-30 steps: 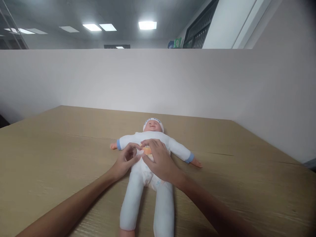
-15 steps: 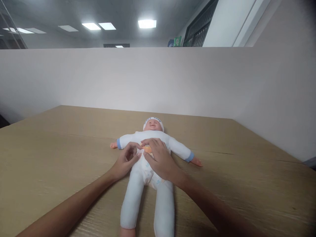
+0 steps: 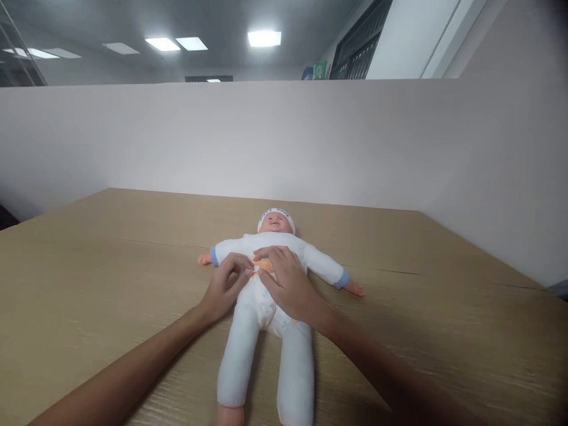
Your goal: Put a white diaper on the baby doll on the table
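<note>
A baby doll (image 3: 275, 239) in a white suit with blue cuffs and a white printed cap lies on its back, arms spread, legs towards me. Around its hips is a white diaper (image 3: 265, 310) with small coloured prints and an orange patch at the waist. My left hand (image 3: 225, 283) is closed at the left side of the waistband, thumb and fingertips pinching its edge. Across the front of the waist lies my right hand (image 3: 290, 283), fingers bent over the diaper's upper edge and thumb near the orange patch. My fingers partly hide the waistband.
The doll rests on a wide wooden table (image 3: 133, 260) with thin seams in its top. A pale partition (image 3: 275, 142) rises behind the table's far edge, and a white wall (image 3: 501, 165) stands at the right. A green package (image 3: 319, 70) shows beyond the partition.
My left fingertips have shifted slightly inward and up along the waistband, and less of the white edge shows between the hands. My right hand stays almost in place. The view has tilted slightly.
</note>
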### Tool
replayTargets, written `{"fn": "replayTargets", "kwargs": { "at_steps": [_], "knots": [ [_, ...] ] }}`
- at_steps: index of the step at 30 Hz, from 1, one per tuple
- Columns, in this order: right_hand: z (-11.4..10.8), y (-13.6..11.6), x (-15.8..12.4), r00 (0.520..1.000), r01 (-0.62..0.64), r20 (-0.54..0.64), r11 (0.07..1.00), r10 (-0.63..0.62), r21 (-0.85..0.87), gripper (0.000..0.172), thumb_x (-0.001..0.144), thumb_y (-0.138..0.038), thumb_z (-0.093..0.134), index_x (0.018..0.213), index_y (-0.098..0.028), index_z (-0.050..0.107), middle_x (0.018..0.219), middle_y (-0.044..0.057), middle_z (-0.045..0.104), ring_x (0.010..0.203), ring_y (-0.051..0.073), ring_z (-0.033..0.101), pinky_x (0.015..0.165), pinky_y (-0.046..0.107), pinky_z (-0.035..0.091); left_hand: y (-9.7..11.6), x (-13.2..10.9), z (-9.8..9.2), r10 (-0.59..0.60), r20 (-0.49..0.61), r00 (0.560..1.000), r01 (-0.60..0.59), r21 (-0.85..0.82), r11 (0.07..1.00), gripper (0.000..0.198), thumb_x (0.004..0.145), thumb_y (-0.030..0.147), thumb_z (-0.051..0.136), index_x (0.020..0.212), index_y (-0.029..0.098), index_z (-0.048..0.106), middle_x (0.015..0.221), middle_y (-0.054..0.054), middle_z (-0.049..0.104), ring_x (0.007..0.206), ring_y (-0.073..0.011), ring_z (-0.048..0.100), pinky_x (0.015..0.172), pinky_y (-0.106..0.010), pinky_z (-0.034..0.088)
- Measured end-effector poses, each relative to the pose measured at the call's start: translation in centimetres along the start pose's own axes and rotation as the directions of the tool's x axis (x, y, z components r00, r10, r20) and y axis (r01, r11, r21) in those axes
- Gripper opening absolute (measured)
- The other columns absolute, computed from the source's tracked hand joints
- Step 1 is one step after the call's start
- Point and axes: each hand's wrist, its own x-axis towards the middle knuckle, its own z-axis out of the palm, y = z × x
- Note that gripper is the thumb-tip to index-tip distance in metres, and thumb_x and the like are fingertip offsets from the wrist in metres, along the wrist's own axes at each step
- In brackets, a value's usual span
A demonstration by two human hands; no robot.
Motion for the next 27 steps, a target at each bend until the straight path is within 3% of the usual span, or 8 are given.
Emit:
{"fn": "replayTargets", "kwargs": {
  "at_steps": [6,12,15,21,27],
  "knots": [
    [0.0,-0.1,0.1,1.000,0.005,-0.005,1.000,-0.005,0.004,0.021,0.101,-0.018,0.054,0.117,-0.027,0.064,0.131,0.005,0.073,0.131,0.029,0.059,0.116,0.053,0.042,-0.3,-0.1,-0.1,0.101,0.002,0.995,-0.100,0.125,0.987,0.010,0.111,0.028,0.060,0.105,0.020,0.063,0.113,-0.008,0.068,0.102,-0.0199,0.066,0.089,-0.034,0.053],
    [0.0,-0.1,0.0,1.000,0.007,-0.006,1.000,-0.007,-0.006,0.023,0.100,-0.015,0.053,0.117,-0.026,0.064,0.130,0.005,0.073,0.129,0.029,0.059,0.115,0.052,0.042,0.4,-0.2,0.7,-0.015,-0.094,0.996,0.020,0.060,0.998,0.017,0.116,0.036,0.050,0.105,0.023,0.054,0.108,-0.005,0.061,0.099,-0.0182,0.062,0.089,-0.032,0.051],
    [0.1,-0.1,0.0,1.000,0.009,-0.014,1.000,-0.010,-0.013,0.023,0.100,-0.015,0.053,0.117,-0.027,0.063,0.131,0.005,0.073,0.130,0.029,0.059,0.116,0.052,0.043,0.8,-0.2,0.9,-0.006,-0.152,0.988,0.022,0.103,0.994,0.019,0.115,0.039,0.050,0.104,0.023,0.053,0.102,-0.003,0.058,0.090,-0.0171,0.057,0.084,-0.031,0.048],
    [0.3,0.1,-0.1,1.000,0.010,-0.022,0.998,-0.011,-0.064,0.030,0.097,-0.015,0.055,0.125,-0.025,0.061,0.134,0.007,0.072,0.132,0.031,0.059,0.115,0.053,0.044,1.1,-0.2,1.2,-0.079,-0.332,0.940,0.117,0.098,0.988,0.020,0.114,0.043,0.053,0.107,0.024,0.054,0.107,-0.003,0.060,0.096,-0.0186,0.058,0.085,-0.031,0.047],
    [0.5,0.0,0.0,0.999,0.023,-0.034,0.996,-0.026,-0.087,0.026,0.099,-0.017,0.059,0.124,-0.025,0.062,0.132,0.008,0.072,0.130,0.032,0.061,0.113,0.054,0.045,1.6,0.1,1.5,-0.018,-0.208,0.978,0.032,0.064,0.997,0.019,0.113,0.036,0.060,0.100,0.023,0.060,0.101,-0.003,0.063,0.097,-0.0180,0.062,0.090,-0.032,0.050]
  ]
}}
